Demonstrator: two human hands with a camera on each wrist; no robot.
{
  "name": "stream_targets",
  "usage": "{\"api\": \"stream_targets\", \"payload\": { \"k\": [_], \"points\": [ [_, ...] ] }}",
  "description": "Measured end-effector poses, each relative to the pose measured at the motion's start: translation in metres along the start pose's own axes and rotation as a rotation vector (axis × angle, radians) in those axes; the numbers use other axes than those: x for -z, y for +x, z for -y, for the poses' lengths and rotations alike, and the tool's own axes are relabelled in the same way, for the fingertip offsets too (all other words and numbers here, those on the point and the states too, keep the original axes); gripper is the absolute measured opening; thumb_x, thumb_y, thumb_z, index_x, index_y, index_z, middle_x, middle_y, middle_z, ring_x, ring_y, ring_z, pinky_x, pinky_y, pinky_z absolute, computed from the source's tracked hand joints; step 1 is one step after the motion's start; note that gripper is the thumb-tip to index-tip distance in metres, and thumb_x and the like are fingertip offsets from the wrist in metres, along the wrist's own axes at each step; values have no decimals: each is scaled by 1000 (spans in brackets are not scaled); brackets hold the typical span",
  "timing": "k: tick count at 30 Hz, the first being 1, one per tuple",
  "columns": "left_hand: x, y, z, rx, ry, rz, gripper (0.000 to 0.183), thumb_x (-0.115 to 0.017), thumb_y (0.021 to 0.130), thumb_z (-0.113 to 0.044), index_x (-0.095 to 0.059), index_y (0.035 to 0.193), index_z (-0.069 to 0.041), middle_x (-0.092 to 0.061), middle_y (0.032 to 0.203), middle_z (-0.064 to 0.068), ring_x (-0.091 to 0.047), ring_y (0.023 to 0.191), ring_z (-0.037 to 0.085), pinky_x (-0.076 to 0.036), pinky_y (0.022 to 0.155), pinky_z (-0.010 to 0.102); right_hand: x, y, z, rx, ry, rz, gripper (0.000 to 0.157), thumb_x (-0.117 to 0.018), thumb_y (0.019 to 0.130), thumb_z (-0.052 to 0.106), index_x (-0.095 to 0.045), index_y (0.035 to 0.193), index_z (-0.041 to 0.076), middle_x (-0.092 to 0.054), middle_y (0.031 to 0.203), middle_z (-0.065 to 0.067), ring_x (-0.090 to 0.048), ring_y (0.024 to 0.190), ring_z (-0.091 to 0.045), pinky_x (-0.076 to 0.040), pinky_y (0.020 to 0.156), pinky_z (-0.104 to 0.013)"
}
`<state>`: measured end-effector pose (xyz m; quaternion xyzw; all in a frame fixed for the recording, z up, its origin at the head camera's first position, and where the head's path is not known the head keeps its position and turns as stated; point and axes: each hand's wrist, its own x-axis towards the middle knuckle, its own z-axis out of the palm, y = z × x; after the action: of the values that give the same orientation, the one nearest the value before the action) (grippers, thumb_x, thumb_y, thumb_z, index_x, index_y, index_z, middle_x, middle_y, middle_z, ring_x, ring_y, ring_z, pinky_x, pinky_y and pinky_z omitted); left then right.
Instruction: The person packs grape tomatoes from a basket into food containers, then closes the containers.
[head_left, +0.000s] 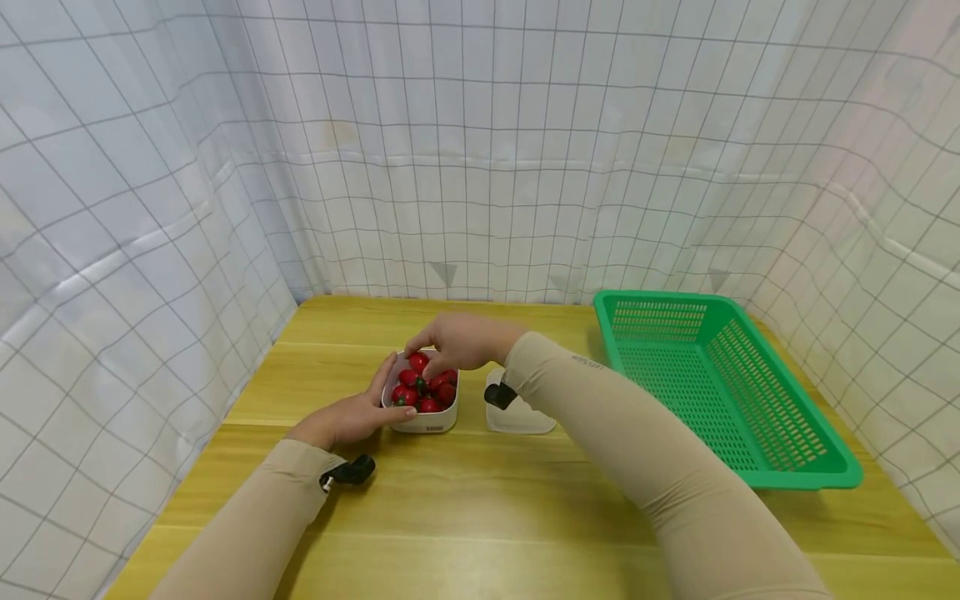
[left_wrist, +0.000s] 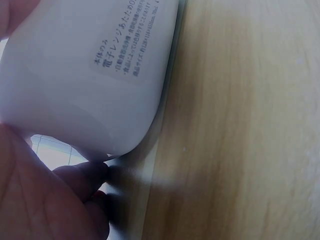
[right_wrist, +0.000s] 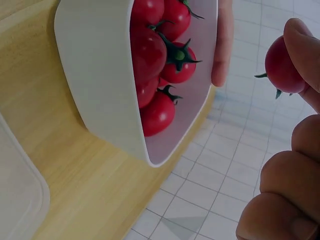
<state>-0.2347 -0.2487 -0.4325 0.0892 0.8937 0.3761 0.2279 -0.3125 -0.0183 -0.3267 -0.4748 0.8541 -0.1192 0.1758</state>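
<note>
A white plastic box [head_left: 411,425] stands on the table, holding several red cherry tomatoes [right_wrist: 156,112] with green stems. My left hand [head_left: 358,415] grips the box at its left side, the thumb along the front and the fingers around the corner. In the left wrist view, printed Japanese text shows on the box wall [left_wrist: 85,95]. Over the box is my right hand [head_left: 472,340], pinching one cherry tomato [right_wrist: 282,67] between thumb and index finger. That tomato is above the rim in the right wrist view, its green stem facing the box.
A translucent lid [head_left: 523,419] lies flat just right of the box, partly behind the right wrist. Farther right sits a large green slotted basket [head_left: 795,478]. Grid-patterned white curtains [head_left: 480,167] enclose the wooden table [head_left: 450,517] at the back and sides.
</note>
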Motion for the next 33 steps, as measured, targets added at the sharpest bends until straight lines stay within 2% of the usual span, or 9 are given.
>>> {"api": "stream_targets", "payload": {
  "k": [3,5,12,24,33],
  "points": [
    [0,0,1,0,3,-1,118,-61,98,-64,28,164,-27,-7,175,26,-32,153,55,-27,122,71,-4,2,0,16,-4,2,44,-76,99,26,-68,142,22,-72,128,7,-64,108,-8,-53,98,-26],
    [-1,0,1,1,4,-2,118,-61,98,-64,28,164,-27,-10,175,27,-33,152,55,-27,122,71,-5,3,0,27,3,4,43,-76,99,24,-69,141,23,-73,127,7,-64,108,-9,-54,99,-27],
    [-1,-1,1,-11,2,1,117,-61,99,-63,29,164,-26,-9,175,25,-34,153,53,-28,122,70,-9,4,0,37,-13,-4,41,-76,98,23,-71,138,30,-74,119,7,-63,99,-11,-54,91,-25],
    [0,-3,-3,-14,5,-4,116,-61,99,-61,27,165,-24,-8,175,25,-34,153,53,-29,122,69,-12,6,1,53,-9,1,39,-76,98,22,-72,137,28,-73,111,6,-58,92,-13,-52,85,-25],
    [-1,-4,-3,0,28,-8,117,-60,98,-64,27,165,-24,-15,173,29,-40,149,54,-31,121,69,-13,7,2,30,-13,9,41,-76,97,22,-72,137,29,-73,114,7,-59,95,-11,-52,87,-25]
  ]
}}
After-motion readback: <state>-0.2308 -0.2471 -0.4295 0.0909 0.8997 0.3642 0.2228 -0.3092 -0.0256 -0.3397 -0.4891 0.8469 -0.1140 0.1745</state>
